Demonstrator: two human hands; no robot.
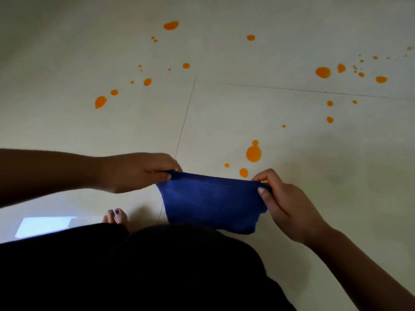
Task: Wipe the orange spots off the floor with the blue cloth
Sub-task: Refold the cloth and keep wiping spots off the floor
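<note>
— Where is the blue cloth (pixel 213 203)?
— Stretched in the air between both hands, above the floor (pixel 67 52).
— How do the hands hold it?
— The left hand (pixel 139 171) pinches its left top corner, the right hand (pixel 285 205) its right; the rest hangs down. The orange spots (pixel 253 153) lie just beyond.
</note>
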